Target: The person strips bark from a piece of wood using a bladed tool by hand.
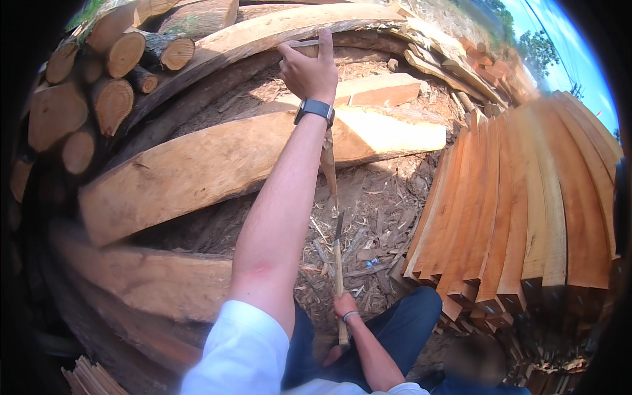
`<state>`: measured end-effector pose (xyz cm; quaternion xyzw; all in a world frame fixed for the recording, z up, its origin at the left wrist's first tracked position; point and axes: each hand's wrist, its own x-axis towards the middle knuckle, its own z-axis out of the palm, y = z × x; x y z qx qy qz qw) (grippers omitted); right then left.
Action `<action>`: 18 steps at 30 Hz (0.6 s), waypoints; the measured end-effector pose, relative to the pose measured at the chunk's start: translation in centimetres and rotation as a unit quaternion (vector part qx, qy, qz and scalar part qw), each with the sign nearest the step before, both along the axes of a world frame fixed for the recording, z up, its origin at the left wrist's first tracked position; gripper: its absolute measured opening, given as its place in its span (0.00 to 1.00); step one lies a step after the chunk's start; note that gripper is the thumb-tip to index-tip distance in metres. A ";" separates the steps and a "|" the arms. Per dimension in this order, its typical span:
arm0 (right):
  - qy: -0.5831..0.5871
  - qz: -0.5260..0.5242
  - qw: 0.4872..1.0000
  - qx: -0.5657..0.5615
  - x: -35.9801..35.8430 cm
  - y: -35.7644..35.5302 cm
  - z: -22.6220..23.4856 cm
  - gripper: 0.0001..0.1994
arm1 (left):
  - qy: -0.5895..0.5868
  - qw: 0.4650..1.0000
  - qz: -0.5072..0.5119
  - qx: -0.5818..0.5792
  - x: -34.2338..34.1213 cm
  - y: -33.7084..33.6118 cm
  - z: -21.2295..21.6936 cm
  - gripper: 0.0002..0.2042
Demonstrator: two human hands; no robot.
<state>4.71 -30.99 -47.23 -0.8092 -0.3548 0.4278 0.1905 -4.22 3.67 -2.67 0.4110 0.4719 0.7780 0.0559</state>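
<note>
My left arm reaches far forward, a dark watch on its wrist. My left hand (308, 72) is closed round the upper end of a long wood piece, its thumb up. Part of that wood piece (328, 164) shows below the wrist, tapering downward; the forearm and hand hide the rest. Close to my body, my right hand (345, 305) grips a long-handled tool (339, 266). It has a pale wooden shaft and a narrow dark metal end, seen edge-on, so its kind is unclear. The dark tip is close to the wood piece's lower end.
A thick slab (178, 174) lies across the ground beyond my forearm, another slab (164, 280) nearer left. Cut logs (112, 105) are stacked at far left. Reddish sawn boards (513, 204) fill the right. Wood chips (368, 253) litter the ground. A blurred dark shape (474, 362) is at lower right.
</note>
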 end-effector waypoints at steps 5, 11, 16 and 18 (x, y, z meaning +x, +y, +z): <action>-0.009 0.049 0.998 -0.022 -0.7 0.1 0.7 0.17 | 0.087 0.995 0.030 0.036 0.6 0.4 -0.6 0.39; -0.164 0.158 0.972 0.051 -0.7 -0.5 0.6 0.16 | 0.059 0.992 -0.114 0.017 0.9 -0.7 0.3 0.32; -0.214 0.137 0.967 0.022 0.7 2.2 4.4 0.17 | 0.085 0.960 -0.265 -0.020 0.6 -1.3 0.9 0.20; -0.232 0.149 0.961 0.035 2.0 3.4 5.2 0.17 | 0.079 0.942 -0.327 0.002 0.9 -1.0 1.0 0.17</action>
